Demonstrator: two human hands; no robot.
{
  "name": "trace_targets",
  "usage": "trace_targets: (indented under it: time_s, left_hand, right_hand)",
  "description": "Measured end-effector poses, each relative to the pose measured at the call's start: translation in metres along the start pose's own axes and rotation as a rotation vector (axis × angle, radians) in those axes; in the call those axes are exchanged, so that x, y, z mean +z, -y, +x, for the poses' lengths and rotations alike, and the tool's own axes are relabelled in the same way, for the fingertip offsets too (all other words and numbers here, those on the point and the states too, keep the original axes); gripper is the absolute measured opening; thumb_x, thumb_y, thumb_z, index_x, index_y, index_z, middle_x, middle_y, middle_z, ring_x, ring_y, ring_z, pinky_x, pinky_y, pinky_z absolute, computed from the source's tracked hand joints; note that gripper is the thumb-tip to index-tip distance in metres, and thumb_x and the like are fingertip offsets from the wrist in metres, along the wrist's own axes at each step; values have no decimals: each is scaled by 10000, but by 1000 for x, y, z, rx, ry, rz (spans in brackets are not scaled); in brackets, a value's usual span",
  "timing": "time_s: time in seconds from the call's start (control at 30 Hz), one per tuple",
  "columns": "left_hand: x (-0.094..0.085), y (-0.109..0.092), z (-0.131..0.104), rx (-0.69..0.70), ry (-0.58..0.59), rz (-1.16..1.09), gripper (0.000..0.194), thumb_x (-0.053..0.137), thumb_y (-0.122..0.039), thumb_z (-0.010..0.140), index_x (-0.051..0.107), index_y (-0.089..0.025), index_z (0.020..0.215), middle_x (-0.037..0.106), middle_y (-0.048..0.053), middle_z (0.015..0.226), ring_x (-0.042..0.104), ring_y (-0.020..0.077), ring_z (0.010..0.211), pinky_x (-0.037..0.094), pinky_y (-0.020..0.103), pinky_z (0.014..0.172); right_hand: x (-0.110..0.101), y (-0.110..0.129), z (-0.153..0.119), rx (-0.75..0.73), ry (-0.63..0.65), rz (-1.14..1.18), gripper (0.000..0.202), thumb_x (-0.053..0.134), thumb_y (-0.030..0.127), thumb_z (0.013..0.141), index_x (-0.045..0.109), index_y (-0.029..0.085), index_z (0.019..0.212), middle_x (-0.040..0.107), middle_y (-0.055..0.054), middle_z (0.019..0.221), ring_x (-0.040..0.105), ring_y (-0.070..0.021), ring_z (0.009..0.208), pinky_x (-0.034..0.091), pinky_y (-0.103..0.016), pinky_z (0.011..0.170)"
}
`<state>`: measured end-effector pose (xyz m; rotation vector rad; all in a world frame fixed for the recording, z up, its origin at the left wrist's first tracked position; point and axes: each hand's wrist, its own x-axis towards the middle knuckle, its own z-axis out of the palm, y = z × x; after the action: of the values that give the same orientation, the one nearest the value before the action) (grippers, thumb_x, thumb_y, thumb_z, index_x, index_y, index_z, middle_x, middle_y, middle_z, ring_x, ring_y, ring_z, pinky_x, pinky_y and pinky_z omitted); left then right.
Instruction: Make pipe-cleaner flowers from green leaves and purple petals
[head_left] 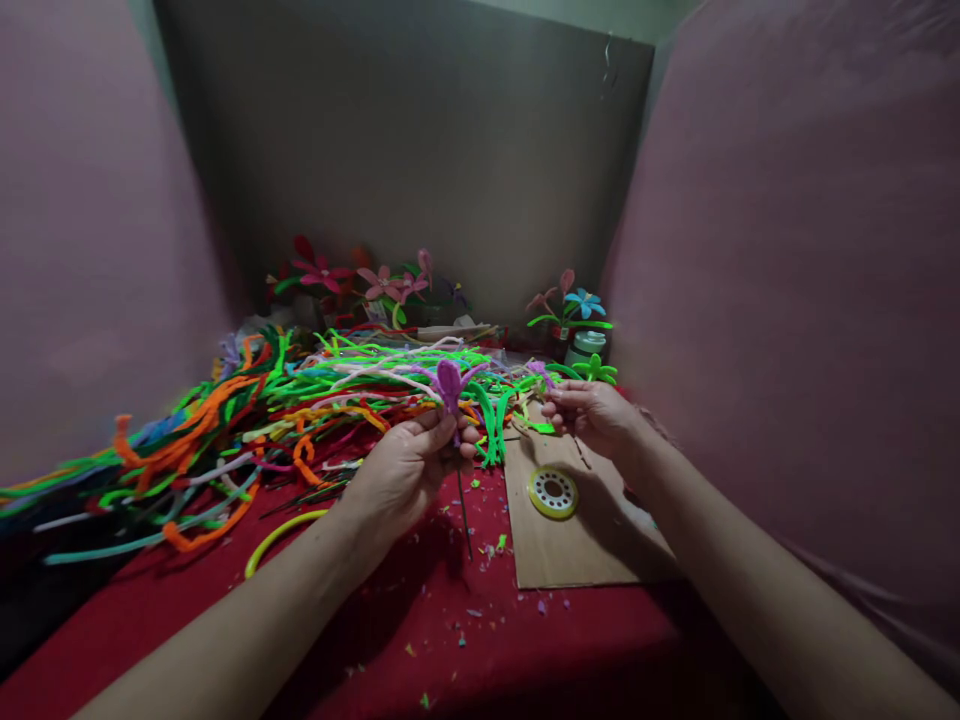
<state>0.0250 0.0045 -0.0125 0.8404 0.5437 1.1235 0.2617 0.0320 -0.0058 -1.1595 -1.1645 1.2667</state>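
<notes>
My left hand (420,460) pinches a purple pipe-cleaner flower (449,385) by its base, petals up. A thin dark stem (465,510) hangs down below the fingers. To the right, my right hand (596,415) holds a small purple pipe-cleaner piece (540,374) between thumb and fingers, above a cardboard sheet (540,555). On that sheet lies a roll of yellow-edged tape (553,492). Bright green pipe-cleaner strips (493,425) stand between the two hands.
A big heap of coloured pipe cleaners (225,430) spreads over the red cloth (420,640) at left and centre. Finished pipe-cleaner flowers (382,282) and a pale green-lidded jar (589,347) stand at the back. Fuzz scraps litter the cloth. Pink drapes (795,250) hang on both sides.
</notes>
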Motion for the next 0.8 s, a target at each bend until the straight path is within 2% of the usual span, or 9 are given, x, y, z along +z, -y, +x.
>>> trace_targets:
  time_s: [0.1,0.23,0.3,0.4,0.5,0.57,0.67,0.73,0.8]
  left_hand:
    - [5,1,-2,-27,0,4,138,712,-172,664,658,-93,763,648,55,743,590,126,653,478,231,616]
    - [9,3,-5,-15,86,54,167,691,-186,693,682,-94,832,657,79,826,582,149,757,471,257,689]
    - [11,5,-7,-26,148,82,169,674,-188,711,683,-100,856,648,71,802,572,143,731,467,261,674]
    - [14,8,-11,-53,180,115,109,649,-196,731,674,-110,793,610,37,692,534,114,592,445,245,563]
    - [15,8,-13,-88,187,150,127,617,-228,752,659,-110,738,575,21,590,487,107,466,411,249,465]
    - [13,6,-12,-97,162,174,131,608,-219,754,668,-103,750,591,28,584,505,117,470,423,251,475]
    - [10,2,-10,-53,102,210,113,629,-160,729,689,-94,800,655,58,695,589,141,665,462,239,661]
    - [8,0,-9,-60,127,228,128,637,-151,721,695,-94,820,675,74,766,602,155,763,447,247,770]
    - [8,-2,-9,-110,177,244,133,643,-160,717,697,-87,814,678,85,779,604,156,756,449,250,774]
  right_hand:
    - [33,-6,-22,-42,62,253,210,691,262,657,544,149,756,659,-30,631,588,-100,505,410,-195,466]
    - [73,-19,-47,-86,-4,412,228,690,302,669,544,154,761,645,-6,537,549,-94,403,394,-188,417]
    - [88,-25,-55,-111,-17,420,213,678,310,687,557,140,728,638,-6,532,543,-82,405,413,-187,440]
    - [103,-33,-64,-127,-10,445,222,651,340,712,554,140,702,630,-3,541,546,-89,409,418,-197,437]
    - [108,-38,-68,-75,42,453,207,634,340,713,554,149,704,609,9,521,542,-103,399,406,-206,410]
    - [105,-37,-68,-10,80,399,142,644,260,673,563,147,704,593,18,505,527,-102,389,398,-206,400]
    - [94,-30,-63,-27,-11,365,102,624,160,622,580,142,712,594,20,531,494,-77,402,377,-189,404]
    - [87,-23,-57,-38,-46,466,92,613,225,657,581,148,695,593,16,549,479,-70,411,358,-187,399]
    - [81,-18,-51,19,-3,580,139,611,287,673,582,152,660,573,20,525,462,-73,394,342,-198,384]
